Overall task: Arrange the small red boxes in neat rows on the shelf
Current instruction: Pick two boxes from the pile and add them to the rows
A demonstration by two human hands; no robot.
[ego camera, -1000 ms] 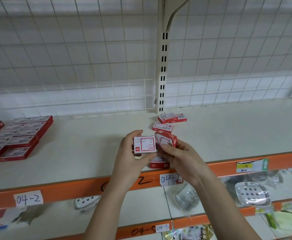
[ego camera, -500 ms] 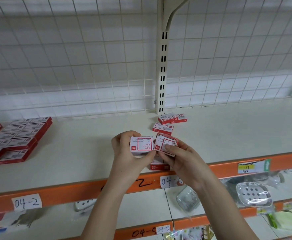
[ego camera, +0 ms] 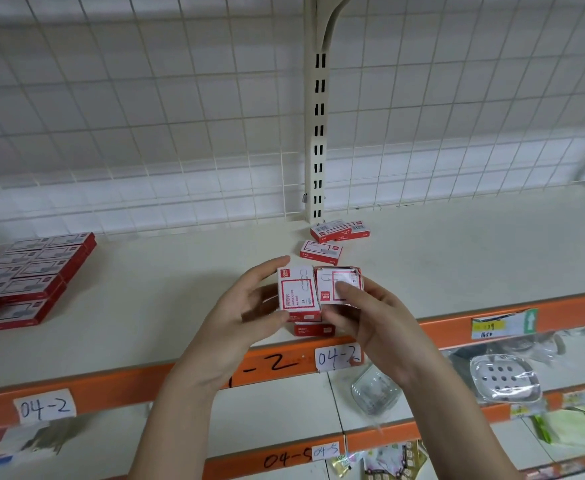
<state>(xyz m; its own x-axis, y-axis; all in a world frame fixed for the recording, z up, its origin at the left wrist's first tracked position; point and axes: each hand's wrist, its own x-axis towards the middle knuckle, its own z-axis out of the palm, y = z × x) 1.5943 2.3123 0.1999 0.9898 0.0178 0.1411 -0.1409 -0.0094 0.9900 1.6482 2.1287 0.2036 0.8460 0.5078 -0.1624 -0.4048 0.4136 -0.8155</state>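
Both hands (ego camera: pixel 246 317) (ego camera: pixel 370 317) still gripping boxes (ego camera: pixel 298 289), now turned upright.

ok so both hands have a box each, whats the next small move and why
Probably carry the two boxes left to the arranged block and set them at its near end. The left hand holds one box, the right hand another; loose boxes still lie unsorted behind.

Place: a shop or stockroom aisle.
Shelving: cream shelf (ego camera: pixel 457 258) with orange front edges, wire-grid back (ego camera: pixel 145 116), slotted upright (ego camera: pixel 318 133).
Labels: handwritten "04-2" tags (ego camera: pixel 337 357), price tag (ego camera: pixel 504 323) at right.
Stock: small red boxes (ego camera: pixel 31 271) in rows at left; packaged goods (ego camera: pixel 505 377) below.
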